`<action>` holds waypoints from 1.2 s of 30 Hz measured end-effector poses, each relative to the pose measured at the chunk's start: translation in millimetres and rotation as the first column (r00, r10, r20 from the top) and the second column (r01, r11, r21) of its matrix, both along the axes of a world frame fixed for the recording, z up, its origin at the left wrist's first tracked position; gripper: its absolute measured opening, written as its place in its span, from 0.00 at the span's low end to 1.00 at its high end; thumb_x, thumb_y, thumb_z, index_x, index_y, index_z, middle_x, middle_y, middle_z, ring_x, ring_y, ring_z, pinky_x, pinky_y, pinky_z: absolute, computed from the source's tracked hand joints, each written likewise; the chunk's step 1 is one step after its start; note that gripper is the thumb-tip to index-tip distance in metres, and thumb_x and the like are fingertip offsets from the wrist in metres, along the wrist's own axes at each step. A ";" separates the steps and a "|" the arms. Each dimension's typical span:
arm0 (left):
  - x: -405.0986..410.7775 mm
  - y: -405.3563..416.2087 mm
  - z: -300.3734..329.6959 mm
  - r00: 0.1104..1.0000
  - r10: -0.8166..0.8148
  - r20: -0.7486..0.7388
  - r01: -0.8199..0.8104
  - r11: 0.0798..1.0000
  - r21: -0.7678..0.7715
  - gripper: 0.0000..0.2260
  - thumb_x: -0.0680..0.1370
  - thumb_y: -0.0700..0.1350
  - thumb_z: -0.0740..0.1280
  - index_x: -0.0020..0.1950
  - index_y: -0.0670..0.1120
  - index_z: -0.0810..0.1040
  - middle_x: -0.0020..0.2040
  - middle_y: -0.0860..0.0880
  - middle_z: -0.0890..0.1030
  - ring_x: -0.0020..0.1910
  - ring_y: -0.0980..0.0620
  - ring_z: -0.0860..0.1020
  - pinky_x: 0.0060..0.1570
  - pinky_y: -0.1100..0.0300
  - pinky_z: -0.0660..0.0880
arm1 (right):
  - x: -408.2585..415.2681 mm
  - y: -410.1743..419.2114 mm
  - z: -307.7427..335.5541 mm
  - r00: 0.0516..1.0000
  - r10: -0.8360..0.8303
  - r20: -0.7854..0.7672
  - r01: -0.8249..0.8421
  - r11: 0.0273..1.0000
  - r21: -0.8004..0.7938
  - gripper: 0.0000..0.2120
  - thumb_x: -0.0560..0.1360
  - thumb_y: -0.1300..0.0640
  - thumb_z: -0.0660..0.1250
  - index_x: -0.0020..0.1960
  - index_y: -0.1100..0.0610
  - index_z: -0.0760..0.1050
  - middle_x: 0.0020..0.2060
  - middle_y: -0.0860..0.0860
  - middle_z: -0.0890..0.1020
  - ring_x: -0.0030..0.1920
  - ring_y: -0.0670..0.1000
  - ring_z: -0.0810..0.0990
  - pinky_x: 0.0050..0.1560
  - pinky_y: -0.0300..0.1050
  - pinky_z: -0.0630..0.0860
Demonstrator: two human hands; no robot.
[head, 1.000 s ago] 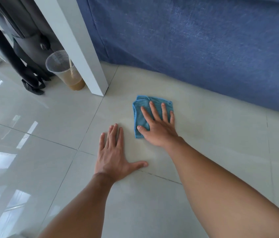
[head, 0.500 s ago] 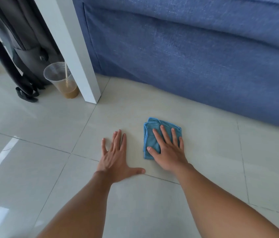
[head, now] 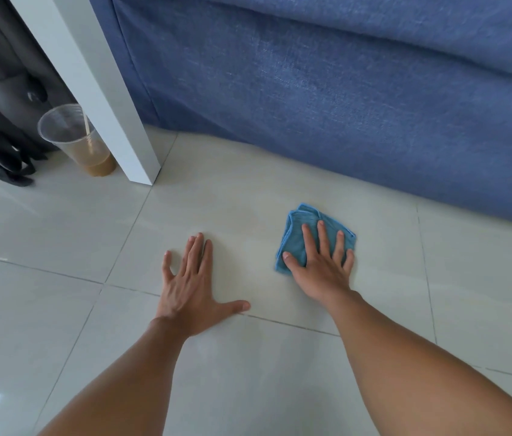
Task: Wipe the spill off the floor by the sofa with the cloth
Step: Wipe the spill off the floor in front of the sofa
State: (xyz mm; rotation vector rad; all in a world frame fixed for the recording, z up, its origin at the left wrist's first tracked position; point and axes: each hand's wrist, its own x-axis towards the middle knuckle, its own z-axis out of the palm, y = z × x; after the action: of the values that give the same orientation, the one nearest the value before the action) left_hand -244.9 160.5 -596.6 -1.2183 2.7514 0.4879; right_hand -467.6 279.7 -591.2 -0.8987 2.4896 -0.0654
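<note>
No readable text, label, brand, number or sign appears anywhere in view. The plastic cup (head: 75, 136), far left of the left hand (head: 191, 287), bears no legible print.

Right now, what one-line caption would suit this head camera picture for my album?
Right hand presses a folded blue cloth on the tiled floor beside a blue sofa; left hand braces flat.

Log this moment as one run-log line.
phase: wiping | right hand: flat on cloth | left hand: flat on floor | near: sofa

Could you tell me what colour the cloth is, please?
The cloth is light blue, seen in the head view.
</note>
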 end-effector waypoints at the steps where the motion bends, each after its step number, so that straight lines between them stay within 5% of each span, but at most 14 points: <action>1: -0.5 0.0 -0.4 1.000 -0.001 -0.001 0.001 1.000 -0.006 0.64 0.59 0.84 0.55 0.81 0.43 0.44 0.83 0.46 0.41 0.80 0.51 0.38 0.77 0.38 0.41 | -1.5 -5.9 0.2 1.000 0.000 0.000 0.000 1.000 0.002 0.38 0.78 0.30 0.49 0.81 0.39 0.36 0.80 0.42 0.31 0.79 0.56 0.28 0.76 0.62 0.31; 13: 50.0 -5.6 0.6 0.988 0.138 -0.068 -0.142 0.987 -0.068 0.60 0.63 0.82 0.57 0.82 0.42 0.47 0.83 0.45 0.48 0.81 0.49 0.44 0.79 0.46 0.44 | 1.5 -73.6 1.5 0.976 0.219 0.005 -0.219 0.975 0.024 0.38 0.78 0.30 0.49 0.81 0.39 0.36 0.80 0.44 0.30 0.78 0.58 0.27 0.75 0.63 0.30; 29: 89.0 10.4 -0.2 0.962 0.272 -0.030 -0.273 0.961 -0.046 0.64 0.61 0.85 0.51 0.81 0.40 0.45 0.82 0.45 0.44 0.81 0.51 0.41 0.79 0.47 0.42 | 103.8 -116.2 6.1 0.845 0.532 0.053 -0.529 0.847 -0.053 0.44 0.73 0.26 0.56 0.81 0.38 0.39 0.80 0.46 0.31 0.77 0.61 0.25 0.74 0.65 0.28; 36: 87.5 11.1 0.0 0.962 0.271 -0.013 -0.271 0.962 -0.043 0.62 0.63 0.84 0.52 0.81 0.40 0.44 0.82 0.44 0.43 0.81 0.51 0.39 0.79 0.46 0.42 | 99.5 -80.4 -2.1 0.798 0.601 -0.042 -0.602 0.790 -0.117 0.35 0.77 0.28 0.47 0.80 0.35 0.42 0.81 0.40 0.36 0.79 0.54 0.29 0.77 0.60 0.30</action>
State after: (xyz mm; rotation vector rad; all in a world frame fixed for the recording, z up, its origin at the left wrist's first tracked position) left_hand -157.3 171.6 -596.6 -1.6189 2.6247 0.4558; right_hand -368.2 199.4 -593.3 -1.7077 2.0962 -0.0039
